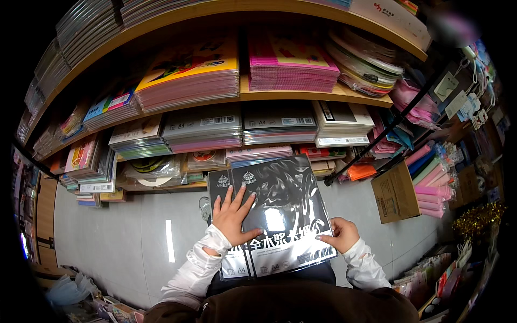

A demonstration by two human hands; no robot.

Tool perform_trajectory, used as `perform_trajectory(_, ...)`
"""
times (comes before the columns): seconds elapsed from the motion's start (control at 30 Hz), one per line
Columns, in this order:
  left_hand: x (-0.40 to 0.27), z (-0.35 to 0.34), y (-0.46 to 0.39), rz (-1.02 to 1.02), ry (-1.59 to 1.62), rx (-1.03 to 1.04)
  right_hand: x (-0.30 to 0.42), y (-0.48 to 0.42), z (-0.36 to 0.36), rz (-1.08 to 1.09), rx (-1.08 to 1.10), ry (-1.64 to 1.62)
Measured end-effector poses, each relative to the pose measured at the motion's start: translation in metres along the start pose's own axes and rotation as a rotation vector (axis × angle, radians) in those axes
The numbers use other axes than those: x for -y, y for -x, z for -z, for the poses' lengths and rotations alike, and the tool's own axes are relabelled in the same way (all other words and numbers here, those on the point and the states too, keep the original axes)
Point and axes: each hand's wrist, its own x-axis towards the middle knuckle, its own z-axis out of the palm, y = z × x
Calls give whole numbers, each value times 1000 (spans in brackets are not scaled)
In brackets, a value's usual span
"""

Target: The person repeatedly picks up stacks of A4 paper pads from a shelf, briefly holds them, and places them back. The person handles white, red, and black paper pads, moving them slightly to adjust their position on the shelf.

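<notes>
Two plastic-wrapped A4 paper packs with black and white covers lie overlapping before me, over my lap. The upper pack [282, 202] is glossy and covers much of the lower pack [220, 202], whose left strip shows. My left hand [234, 216] rests flat with spread fingers across both packs' left part. My right hand [341, 235] grips the upper pack's right edge, thumb on top and the other fingers partly hidden beside and beneath it. Whether it also holds the lower pack cannot be told.
Wooden shelves [282, 97] ahead hold stacked paper packs [202, 131], yellow-covered books [194, 60] and pink-covered books [293, 64]. At the right, a cardboard box [394, 194] stands near wrapped rolls [432, 194]. Grey tiled floor [121, 226] lies below; more goods line the lower corners.
</notes>
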Motion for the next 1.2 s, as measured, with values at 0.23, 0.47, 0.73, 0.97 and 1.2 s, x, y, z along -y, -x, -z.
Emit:
perform_trajectory(0.23,-2,2,1,10,18,-11,47,25,22,87,342,-583)
perform_trajectory(0.47,-2,1,1,21,27,-37,44,23,36,-134,419,-466)
perform_trajectory(0.73,8,-12,2,73,161,-133,31,24,83,57,90,-822)
perform_trajectory(0.97,3,-9,-1,48,9,-69,43,-16,95,127,93,-936)
perform_trajectory(1.2,4,-9,-2,52,14,-55,52,-128,71,202,214,-997)
